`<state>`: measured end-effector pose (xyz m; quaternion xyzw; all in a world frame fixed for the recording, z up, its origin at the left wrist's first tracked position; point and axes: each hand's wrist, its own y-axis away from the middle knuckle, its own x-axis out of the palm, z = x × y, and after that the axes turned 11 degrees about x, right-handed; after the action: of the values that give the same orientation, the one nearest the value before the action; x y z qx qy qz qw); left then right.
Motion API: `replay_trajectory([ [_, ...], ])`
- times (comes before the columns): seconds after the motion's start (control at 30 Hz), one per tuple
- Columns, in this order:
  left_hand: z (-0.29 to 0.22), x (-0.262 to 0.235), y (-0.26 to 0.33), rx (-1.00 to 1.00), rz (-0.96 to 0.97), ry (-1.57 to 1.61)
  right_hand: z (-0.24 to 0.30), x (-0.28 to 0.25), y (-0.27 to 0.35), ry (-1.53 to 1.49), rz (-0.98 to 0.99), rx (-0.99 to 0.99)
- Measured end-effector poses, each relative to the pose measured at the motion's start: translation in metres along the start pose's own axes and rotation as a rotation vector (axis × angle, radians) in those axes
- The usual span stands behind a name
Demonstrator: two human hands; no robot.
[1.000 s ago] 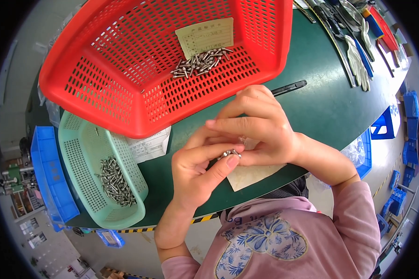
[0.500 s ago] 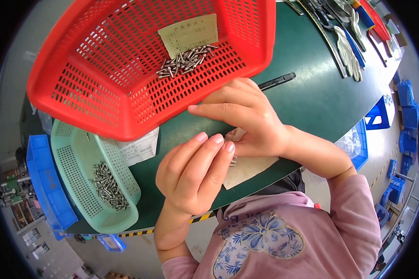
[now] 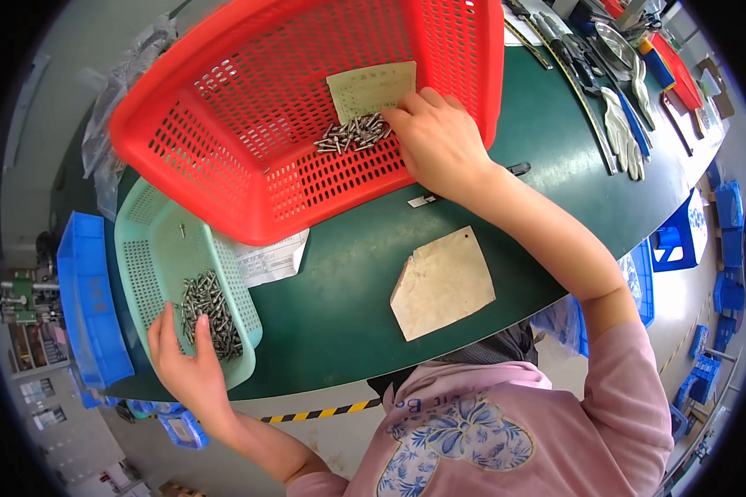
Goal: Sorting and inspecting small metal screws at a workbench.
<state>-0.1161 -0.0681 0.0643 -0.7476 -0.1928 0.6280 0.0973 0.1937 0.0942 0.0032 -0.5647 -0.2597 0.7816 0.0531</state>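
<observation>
Reaching into a tilted red perforated basket [image 3: 261, 219], the person's right hand [image 3: 439, 139] curls its fingers at a pile of small metal pins [image 3: 348, 135]; the fingertips are partly hidden, so its grip cannot be told. The left hand [image 3: 192, 369], fingers and thumb spread apart, is at the near end of a mint-green basket [image 3: 143, 294], beside a larger heap of similar pins [image 3: 210, 311]. A worn beige sheet [image 3: 444, 286] lies on the green worktop [image 3: 340, 306] between the arms.
</observation>
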Motion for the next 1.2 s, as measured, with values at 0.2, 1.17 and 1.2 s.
replay_trajectory([
  [0.2, -0.083, 0.016, -0.014, 0.378, -0.198, 0.310, -0.009, 0.001, -0.017, 0.124, 0.107, -0.026],
  [1.17, -0.131, 0.103, -0.015, -0.365, 0.736, 2.043, 0.047, -0.045, 0.044, -0.480, 0.122, -0.037],
  [1.2, -0.130, 0.104, -0.013, -0.370, 0.740, 2.039, 0.047, -0.041, 0.047, -0.483, 0.123, -0.032],
])
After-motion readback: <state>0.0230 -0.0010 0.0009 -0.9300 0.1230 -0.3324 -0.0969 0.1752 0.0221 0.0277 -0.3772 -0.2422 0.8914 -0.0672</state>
